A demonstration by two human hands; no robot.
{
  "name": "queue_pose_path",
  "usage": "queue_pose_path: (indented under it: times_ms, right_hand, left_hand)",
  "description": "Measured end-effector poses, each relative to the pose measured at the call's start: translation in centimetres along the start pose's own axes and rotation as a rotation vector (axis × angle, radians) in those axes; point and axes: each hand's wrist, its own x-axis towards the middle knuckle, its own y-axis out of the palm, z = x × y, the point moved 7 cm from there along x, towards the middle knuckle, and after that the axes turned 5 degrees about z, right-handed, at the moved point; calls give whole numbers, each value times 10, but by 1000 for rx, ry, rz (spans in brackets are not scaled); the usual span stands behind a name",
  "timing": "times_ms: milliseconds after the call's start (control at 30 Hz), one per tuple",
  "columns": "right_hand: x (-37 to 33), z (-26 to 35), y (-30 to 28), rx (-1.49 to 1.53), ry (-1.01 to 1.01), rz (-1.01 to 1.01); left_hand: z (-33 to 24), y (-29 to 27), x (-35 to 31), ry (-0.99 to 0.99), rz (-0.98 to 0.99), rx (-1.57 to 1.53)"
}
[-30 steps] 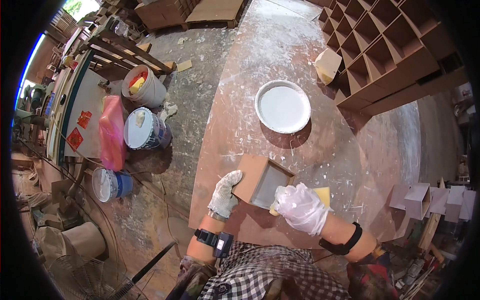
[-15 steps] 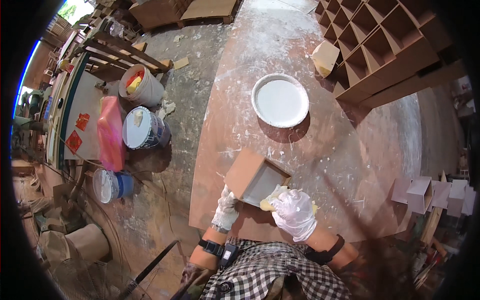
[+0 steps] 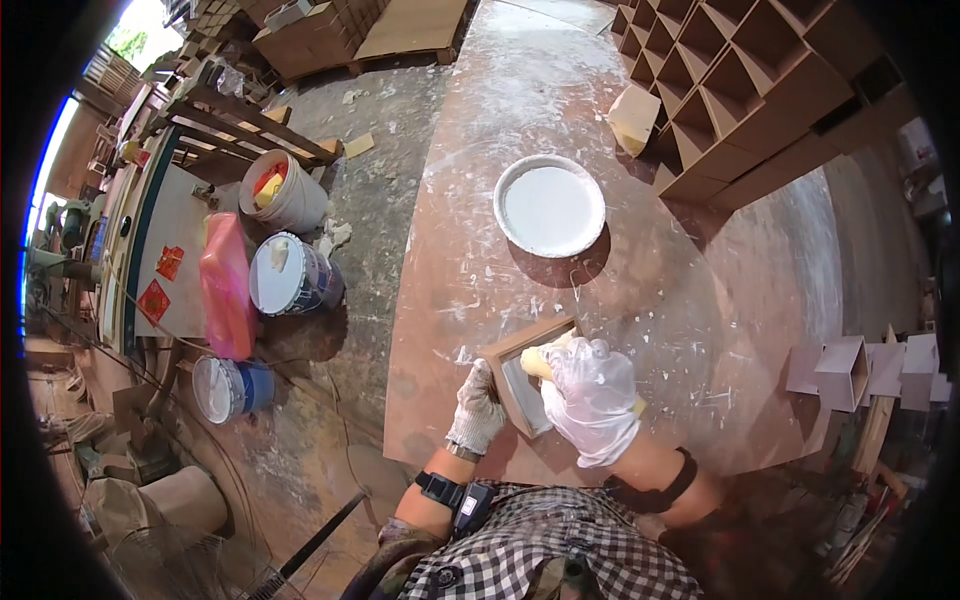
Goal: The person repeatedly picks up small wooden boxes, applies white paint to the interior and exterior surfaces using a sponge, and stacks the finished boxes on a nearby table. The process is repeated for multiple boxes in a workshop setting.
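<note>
In front of me, a small open brown box (image 3: 530, 337) with white coating inside is tilted on the table (image 3: 440, 300). My left hand (image 3: 478, 408), in a knitted glove, grips its left wall. My right hand (image 3: 592, 400), in a thin white plastic glove, is closed around a yellow sponge (image 3: 539, 360) at the box's opening. Part of the box is hidden behind that hand. Beyond it stands a round white basin (image 3: 550, 212) of white liquid.
Many-celled brown box stacks (image 3: 725, 110) stand at the far right, beside a pale block (image 3: 634, 118). Several white-coated boxes (image 3: 842, 375) sit at the right edge. On the floor at left are a lidded bucket (image 3: 285, 275), an open bucket (image 3: 290, 195) and a pink bag (image 3: 226, 285).
The box has been turned so its opening faces up toward me. My left hand has shifted up its side, and the right hand with the sponge has moved further over the opening.
</note>
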Motion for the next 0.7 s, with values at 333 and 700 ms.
queue_pose_path:
  times_ms: [333, 700]
  right_hand:
    - [-18, -27, 20, 22, 165, 59]
    - [-26, -24, 24, -145, 135, 141]
  left_hand:
    - [4, 14, -3, -38, -119, 62]
    - [7, 1, 5, -56, -169, 51]
